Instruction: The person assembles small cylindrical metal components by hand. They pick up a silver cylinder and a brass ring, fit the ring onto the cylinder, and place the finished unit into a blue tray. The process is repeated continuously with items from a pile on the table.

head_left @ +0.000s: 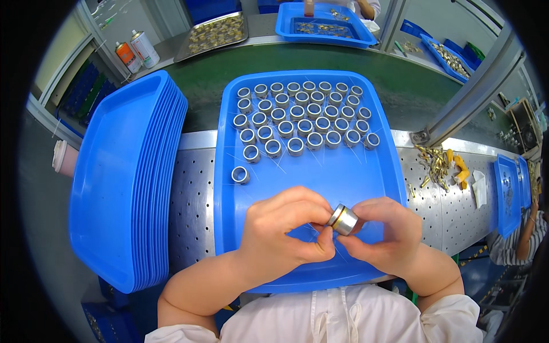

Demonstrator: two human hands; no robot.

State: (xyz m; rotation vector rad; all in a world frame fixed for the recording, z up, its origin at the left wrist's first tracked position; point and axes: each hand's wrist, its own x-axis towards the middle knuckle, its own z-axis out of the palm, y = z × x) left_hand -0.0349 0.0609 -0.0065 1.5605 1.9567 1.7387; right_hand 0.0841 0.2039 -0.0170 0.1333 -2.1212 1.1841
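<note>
Hands meet over the near part of a blue tray (366, 183), where a small metal ring (343, 219) with a brass-coloured band is held between them. The left hand (283, 228) is closed on the ring's left end, thumb below and fingertips curled over the top; the right hand (386, 231) pinches its right end in the same way, so both grips are clenched on the one ring, just above the tray floor. Farther back on the tray, rows of similar rings (303, 114) stand upright, close together, with one ring (240, 175) set apart at the left edge, near the rim. The tray rests on a perforated metal counter (194, 200), its far half reaching onto a green belt (400, 80). A stack of empty blue trays (123, 171) leans just beside it on the left. Brass parts (434, 163) lie scattered on the counter to the right, well apart from the hands. Two spray cans (137, 51) stand at the far left, and another person's arm (523, 243) is seen at the right edge.
</note>
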